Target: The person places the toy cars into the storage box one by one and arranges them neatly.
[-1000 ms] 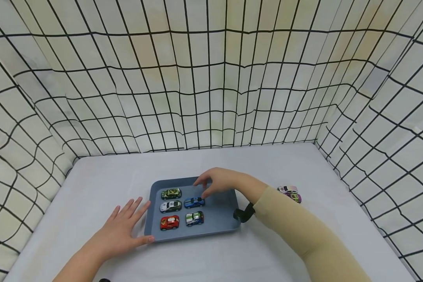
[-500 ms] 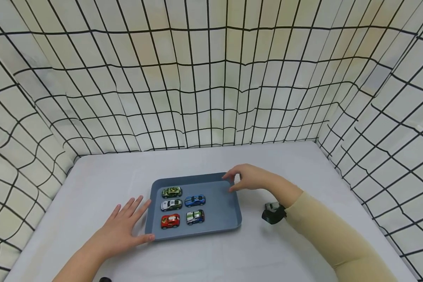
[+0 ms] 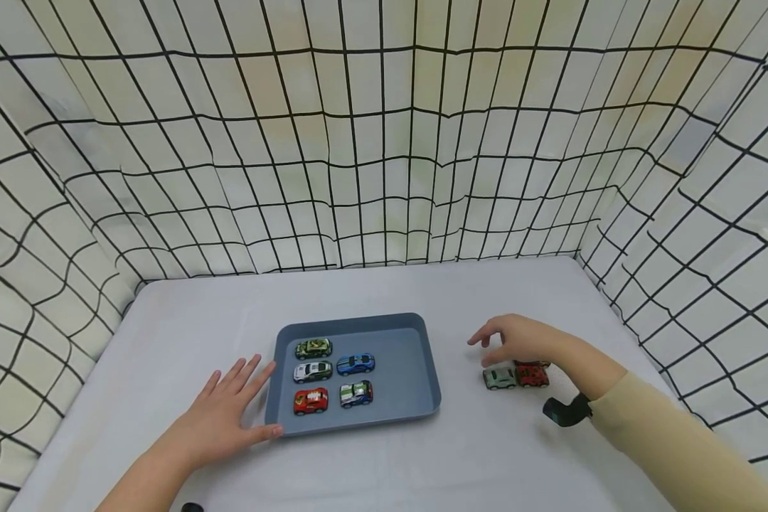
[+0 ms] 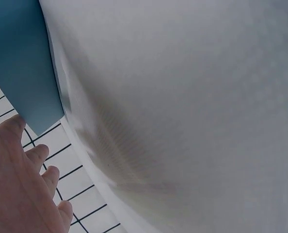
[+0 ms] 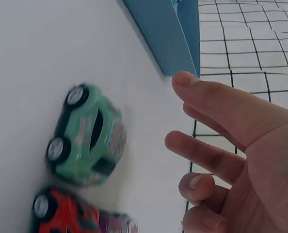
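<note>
A blue-grey tray (image 3: pixel 397 416) lies on the white table. In it are a camouflage toy car (image 3: pixel 313 348), a white-and-black one (image 3: pixel 313 371), a red one (image 3: pixel 311 401), a blue one (image 3: pixel 355 364) and a white-and-green one (image 3: pixel 356 393). My left hand (image 3: pixel 220 419) rests with spread fingers at the tray's left edge. Right of the tray, my right hand (image 3: pixel 521 338) hovers with loosely bent fingers and holds nothing. Just below it stand a pale green toy car (image 5: pixel 88 138) and a red-and-black toy car (image 5: pixel 64 213). A purple piece (image 5: pixel 116 223) shows partly behind the red one.
White cloth walls with a black grid (image 3: pixel 384 163) enclose the table's back and sides. A dark strap piece (image 3: pixel 566 411) sits at my right wrist. Another small dark object (image 3: pixel 192 507) shows at the bottom edge by the left forearm.
My right hand has moved right, from over the tray beside the blue toy car to above the cars on the table. My left hand and the cars in the tray look unmoved.
</note>
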Demonstrator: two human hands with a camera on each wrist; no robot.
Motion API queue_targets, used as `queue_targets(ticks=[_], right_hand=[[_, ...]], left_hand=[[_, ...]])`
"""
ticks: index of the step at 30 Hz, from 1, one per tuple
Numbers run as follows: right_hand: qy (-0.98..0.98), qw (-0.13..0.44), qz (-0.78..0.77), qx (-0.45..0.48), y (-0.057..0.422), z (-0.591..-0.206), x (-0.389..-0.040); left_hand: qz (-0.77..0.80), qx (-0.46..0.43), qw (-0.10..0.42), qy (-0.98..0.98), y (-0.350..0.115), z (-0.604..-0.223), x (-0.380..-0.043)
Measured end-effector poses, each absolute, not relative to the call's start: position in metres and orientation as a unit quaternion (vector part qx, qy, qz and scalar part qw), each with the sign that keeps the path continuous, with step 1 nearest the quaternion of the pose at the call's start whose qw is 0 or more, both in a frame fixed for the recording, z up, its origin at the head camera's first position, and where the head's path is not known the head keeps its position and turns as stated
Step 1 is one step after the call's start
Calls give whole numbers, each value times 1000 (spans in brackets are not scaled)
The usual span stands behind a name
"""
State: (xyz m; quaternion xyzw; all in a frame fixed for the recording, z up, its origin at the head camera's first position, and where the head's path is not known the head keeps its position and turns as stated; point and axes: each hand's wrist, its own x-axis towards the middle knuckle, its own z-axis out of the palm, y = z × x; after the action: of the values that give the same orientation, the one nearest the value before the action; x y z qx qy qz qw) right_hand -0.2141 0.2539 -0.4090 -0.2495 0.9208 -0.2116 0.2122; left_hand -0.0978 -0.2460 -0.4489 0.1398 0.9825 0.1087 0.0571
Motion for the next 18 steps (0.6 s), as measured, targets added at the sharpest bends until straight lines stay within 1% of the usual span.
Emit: queue_targets(ticks=[8,18], right_hand=[[919,226,-214,-243,279,-408,-208],[916,233,-209,-253,283,-413,-199]], left_hand=[[102,136,60,984,-245,-448,-97],[96,138,56,984,-245,-448,-98]])
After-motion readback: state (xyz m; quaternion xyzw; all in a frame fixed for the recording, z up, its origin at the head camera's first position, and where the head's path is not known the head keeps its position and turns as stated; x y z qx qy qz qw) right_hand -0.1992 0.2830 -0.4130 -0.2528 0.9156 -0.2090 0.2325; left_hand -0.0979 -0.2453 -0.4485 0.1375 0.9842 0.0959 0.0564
